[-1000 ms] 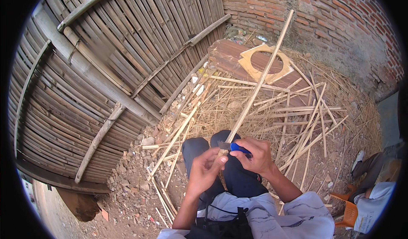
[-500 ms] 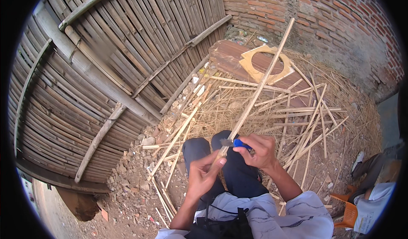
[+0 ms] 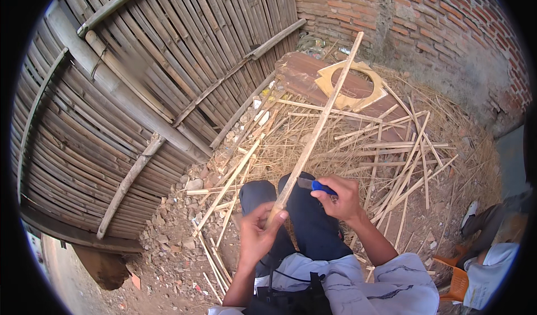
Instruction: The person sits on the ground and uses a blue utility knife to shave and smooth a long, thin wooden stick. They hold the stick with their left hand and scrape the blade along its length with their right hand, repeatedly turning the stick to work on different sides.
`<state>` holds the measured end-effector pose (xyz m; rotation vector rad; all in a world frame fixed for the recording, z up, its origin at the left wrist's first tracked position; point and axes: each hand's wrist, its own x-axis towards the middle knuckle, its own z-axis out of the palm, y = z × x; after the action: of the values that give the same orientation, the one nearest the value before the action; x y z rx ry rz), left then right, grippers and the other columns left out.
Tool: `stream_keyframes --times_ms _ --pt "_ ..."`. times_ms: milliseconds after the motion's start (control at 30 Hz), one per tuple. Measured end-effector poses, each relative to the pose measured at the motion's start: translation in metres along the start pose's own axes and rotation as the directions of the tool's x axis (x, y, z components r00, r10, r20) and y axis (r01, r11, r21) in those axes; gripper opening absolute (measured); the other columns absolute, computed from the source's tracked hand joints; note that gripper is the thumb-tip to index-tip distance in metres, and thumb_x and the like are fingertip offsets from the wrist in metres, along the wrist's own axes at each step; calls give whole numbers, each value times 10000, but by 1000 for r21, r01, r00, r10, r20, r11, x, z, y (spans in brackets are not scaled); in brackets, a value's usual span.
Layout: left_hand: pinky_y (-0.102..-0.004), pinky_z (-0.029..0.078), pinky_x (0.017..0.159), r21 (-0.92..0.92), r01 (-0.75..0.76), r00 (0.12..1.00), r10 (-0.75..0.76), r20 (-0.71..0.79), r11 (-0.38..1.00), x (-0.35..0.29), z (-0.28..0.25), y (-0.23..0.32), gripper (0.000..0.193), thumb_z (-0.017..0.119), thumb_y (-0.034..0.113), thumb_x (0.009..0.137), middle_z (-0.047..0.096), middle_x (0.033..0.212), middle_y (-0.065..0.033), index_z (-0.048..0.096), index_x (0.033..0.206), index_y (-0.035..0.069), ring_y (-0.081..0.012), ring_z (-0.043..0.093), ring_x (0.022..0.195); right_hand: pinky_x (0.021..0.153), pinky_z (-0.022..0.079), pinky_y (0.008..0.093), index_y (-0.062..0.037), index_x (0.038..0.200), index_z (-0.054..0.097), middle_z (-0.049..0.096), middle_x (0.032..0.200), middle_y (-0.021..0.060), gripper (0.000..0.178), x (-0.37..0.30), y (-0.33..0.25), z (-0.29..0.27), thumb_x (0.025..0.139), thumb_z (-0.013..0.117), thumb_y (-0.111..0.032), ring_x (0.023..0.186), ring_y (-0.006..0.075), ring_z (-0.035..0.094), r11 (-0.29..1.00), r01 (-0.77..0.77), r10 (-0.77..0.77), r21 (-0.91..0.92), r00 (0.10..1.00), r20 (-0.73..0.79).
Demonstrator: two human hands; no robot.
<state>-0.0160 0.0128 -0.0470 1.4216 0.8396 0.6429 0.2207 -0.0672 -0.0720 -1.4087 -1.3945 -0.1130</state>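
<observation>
My left hand (image 3: 260, 231) is closed round the near end of a long pale wooden strip (image 3: 320, 126), probably bamboo, which slants up and away to the right over my knees. In my right hand (image 3: 342, 197) is a knife with a blue handle (image 3: 324, 188). Its short, dark grey blade (image 3: 305, 183) points left, close beside the strip's right edge; whether it touches cannot be told. Below both hands are my dark trouser legs (image 3: 307, 220).
Several cut strips (image 3: 404, 180) lie crisscrossed on straw and shavings (image 3: 285, 147). Farther off, a yellowish board with a round hole (image 3: 364, 103) rests on a brown plank (image 3: 299, 77). A bamboo wall (image 3: 184, 52) stands left, a brick wall (image 3: 442, 35) behind. Someone sits on an orange chair (image 3: 458, 284) at right.
The strip's far end has swung left and its near end has come lower with my left hand. The knife has shifted from across the strip to its right side.
</observation>
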Motion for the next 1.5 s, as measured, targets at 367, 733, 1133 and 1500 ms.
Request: stream_keyframes --times_ms 367,733,1133,1500 --pt "-218 546 807 -114 -76 997 75 -11 991 -1 15 1 379 790 76 1018 781 1102 -48 711 1354 -79 -56 661 947 523 520 350 -79 988 778 726 793 52 307 5 -15 15 919 855 -368 615 240 707 997 65 -64 -32 996 57" --pt "-195 489 727 -27 40 996 -38 83 999 -6 -4 7 386 764 92 1040 775 1055 -12 706 1399 -39 -26 615 859 522 479 335 -47 1015 790 700 720 53 310 11 7 11 973 821 -353 573 200 672 990 11 -34 -138 986 -164" --pt "-208 263 499 -24 192 977 -189 97 981 -9 -27 -2 430 592 371 1150 466 690 85 732 1388 41 -9 377 559 552 514 339 16 1044 764 749 825 127 330 7 18 -2 987 810 -305 651 213 715 975 -224 224 8 973 -59" --pt "-215 526 817 -29 7 998 -8 -58 1000 -11 11 -5 371 723 98 1064 765 1126 -47 695 1398 -61 -53 627 948 519 522 369 -80 1018 780 727 808 63 304 -2 -21 28 918 856 -357 604 269 697 1000 -2 3 -13 999 50"
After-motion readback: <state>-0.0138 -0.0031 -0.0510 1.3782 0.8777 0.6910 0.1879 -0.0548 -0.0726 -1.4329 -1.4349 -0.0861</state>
